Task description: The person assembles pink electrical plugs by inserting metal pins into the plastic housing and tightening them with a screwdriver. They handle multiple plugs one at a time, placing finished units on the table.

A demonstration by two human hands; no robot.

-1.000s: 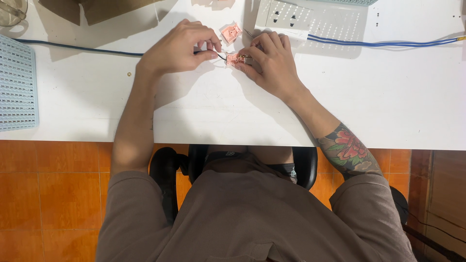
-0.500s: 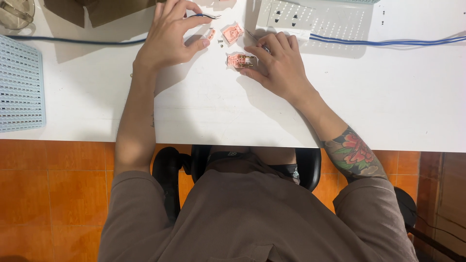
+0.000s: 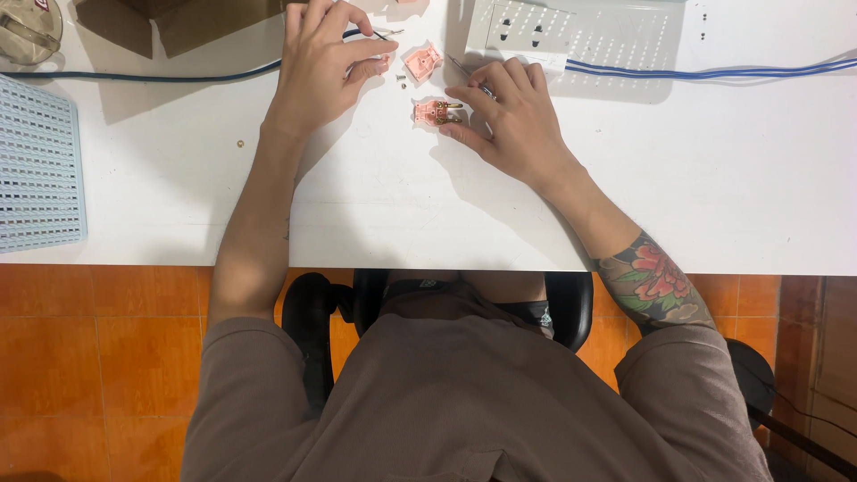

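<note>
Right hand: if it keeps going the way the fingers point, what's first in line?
The right hand points up-left across the table, fingertips already at the pink plug half with metal prongs. Beyond that lie two small screws and the second pink plug half. Contact versus a hair's gap is unclear.

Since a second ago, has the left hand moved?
Yes. The left hand left the pink plug part by the right hand and went toward the table's far edge, near the blue cable.

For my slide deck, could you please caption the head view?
Left hand pinches a thin wire; right hand steadies a pink plug half.
</note>
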